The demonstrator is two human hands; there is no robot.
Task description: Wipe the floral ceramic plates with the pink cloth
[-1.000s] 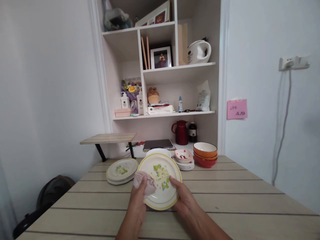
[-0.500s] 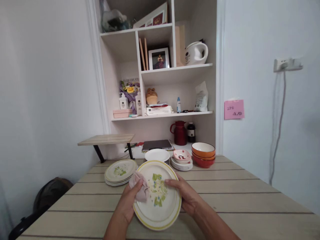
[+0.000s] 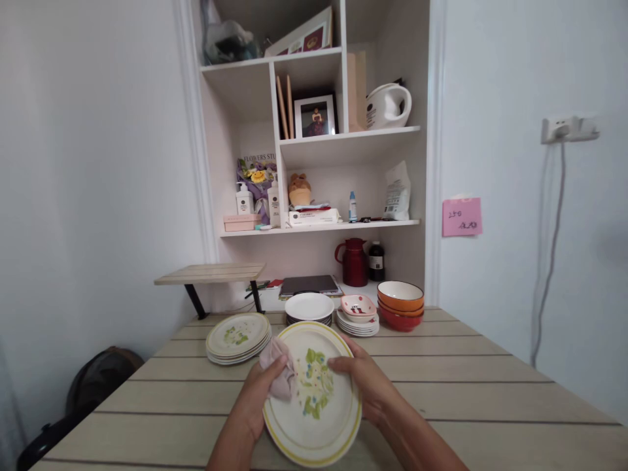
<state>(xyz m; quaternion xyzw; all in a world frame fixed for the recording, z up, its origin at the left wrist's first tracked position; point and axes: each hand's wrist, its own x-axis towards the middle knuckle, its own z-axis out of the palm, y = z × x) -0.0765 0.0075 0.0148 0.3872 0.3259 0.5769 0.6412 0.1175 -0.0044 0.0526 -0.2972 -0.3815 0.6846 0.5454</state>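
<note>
A cream plate (image 3: 318,428) with a yellow rim and a green leaf pattern is held up, tilted toward me, above the front of the table. My left hand (image 3: 258,392) grips its left edge through a pale pink cloth (image 3: 280,376), the thumb lying on the cloth. On the right edge, my right hand (image 3: 366,379) is closed, its thumb on the plate's face and its fingers hidden behind. Left of and beyond my left hand stands a stack of matching plates (image 3: 239,337).
Behind the plate are a stack topped by a white plate (image 3: 309,306), small dishes with a pink patterned bowl (image 3: 358,306), and orange and red bowls (image 3: 400,304). A small wooden riser (image 3: 210,273) stands back left. A red jug (image 3: 354,263) sits beneath the shelves.
The held plate and both hands have shifted slightly down and to the right in view. Both hands keep their grip, and the cloth stays at the plate's left edge.
</note>
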